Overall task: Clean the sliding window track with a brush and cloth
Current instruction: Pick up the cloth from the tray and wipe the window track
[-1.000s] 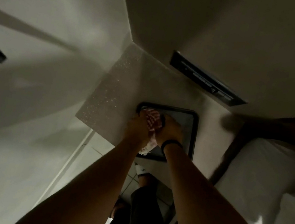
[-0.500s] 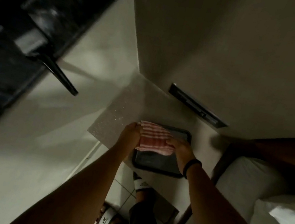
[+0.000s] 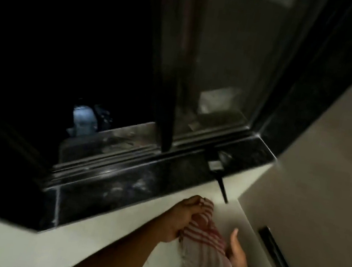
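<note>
A red and white striped cloth point(image 3: 205, 243) hangs low at the right, below the sill. My left hand point(image 3: 179, 220) grips its upper end. My right hand point(image 3: 237, 255) rests against the cloth's right side with the fingers straight, a dark band on its wrist. The sliding window track point(image 3: 119, 159) runs along the dark stone sill point(image 3: 126, 185), with dust on it. A brush point(image 3: 217, 170) with a dark handle lies on the sill's right end, its handle sticking out over the edge. The glass pane point(image 3: 218, 70) stands over the track's right half; the left half is open to the dark.
A pale wall point(image 3: 329, 159) rises at the right, with a dark slotted fitting point(image 3: 281, 265) set in it. Below the sill the wall is white. A bluish object point(image 3: 83, 120) shows outside through the open window.
The view has swung up from the tray on the counter to the window. Both hands have lifted the cloth off the tray; it now hangs from my left hand below the sill.
</note>
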